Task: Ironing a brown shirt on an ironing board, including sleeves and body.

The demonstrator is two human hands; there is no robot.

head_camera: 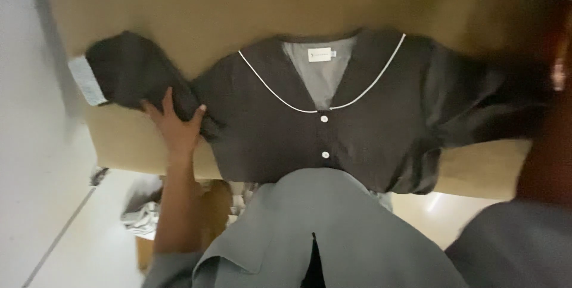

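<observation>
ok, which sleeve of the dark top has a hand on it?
The sleeve at image left, the one with the pale cuff: the left hand lies flat on it. The opposite sleeve is blurred, with no hand clearly on it.

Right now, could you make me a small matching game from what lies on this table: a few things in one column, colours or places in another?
Things:
1. shirt
2. piping
3. cuff
4. left hand

Descriptions:
A. pale blue, at the end of the sleeve
B. thin white line along the neckline
C. resting on the sleeve
D. dark grey, spread flat on the table

Pairs: 1-D, 2-B, 3-A, 4-C
</observation>
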